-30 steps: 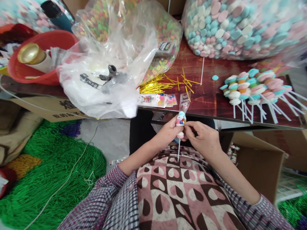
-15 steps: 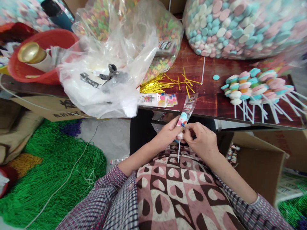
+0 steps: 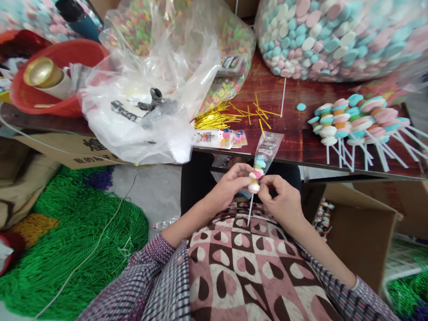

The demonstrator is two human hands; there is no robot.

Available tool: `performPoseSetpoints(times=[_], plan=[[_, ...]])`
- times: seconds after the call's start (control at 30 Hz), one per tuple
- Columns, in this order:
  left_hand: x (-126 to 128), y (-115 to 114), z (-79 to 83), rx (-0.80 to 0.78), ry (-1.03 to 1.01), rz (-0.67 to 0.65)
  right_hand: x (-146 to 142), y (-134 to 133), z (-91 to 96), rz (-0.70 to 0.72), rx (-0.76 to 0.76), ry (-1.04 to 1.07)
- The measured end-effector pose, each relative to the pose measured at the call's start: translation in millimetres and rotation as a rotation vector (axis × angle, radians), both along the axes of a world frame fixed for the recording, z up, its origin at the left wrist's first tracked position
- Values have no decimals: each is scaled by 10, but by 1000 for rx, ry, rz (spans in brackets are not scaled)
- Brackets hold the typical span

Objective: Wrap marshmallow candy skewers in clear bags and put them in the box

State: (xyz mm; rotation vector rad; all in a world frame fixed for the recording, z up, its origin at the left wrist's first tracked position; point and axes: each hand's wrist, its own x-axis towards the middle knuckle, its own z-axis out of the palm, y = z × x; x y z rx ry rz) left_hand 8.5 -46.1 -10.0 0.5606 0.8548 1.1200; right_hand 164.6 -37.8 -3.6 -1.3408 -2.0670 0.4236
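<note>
Wooden table (image 3: pixel 296 133) just beyond. Left hand (image 3: pixel 230 183) pinches marshmallow skewer (image 3: pixel 254 188) above the lap; right hand (image 3: pixel 280 195) apparently pinches the printed clear wrapper (image 3: pixel 271 143) at its lower edge. I'd keep stick and sleeve aligned, ease film down evenly, avoid squashing candies.

The person wears an apron (image 3: pixel 247 267) patterned in a checkerboard of dusty pink, dark brown and cream, each square bearing a heart in contrasting colours. Beneath it is a checked shirt (image 3: pixel 172 281) in white and navy, its sleeves (image 3: pixel 133 274) tinged magenta, ending at the forearms. The trousers (image 3: pixel 196 183) are black.
</note>
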Motion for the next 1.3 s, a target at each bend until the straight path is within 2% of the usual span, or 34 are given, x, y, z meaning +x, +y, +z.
performPoseSetpoints(times=[0.13,0.37,0.5,0.63,0.93,1.2,1.3], plan=[[11,11,-31,-32,-58,17,6,-3,39,-33,-92,66],[15,49,-27,-101,-128,-49,-18,-8,24,12,-126,114],[33,64,0,-62,-109,57,-8,-4,41,35,-153,173],[70,73,-2,-36,-4,137,-11,7,111,-35,-161,245],[86,61,17,-20,124,120,-60,81,108,-80,-162,100],[88,61,17,-21,82,115,-71,101,143,-126,-218,65],[97,63,52,-47,129,122,-78,122,150,-133,-233,54]])
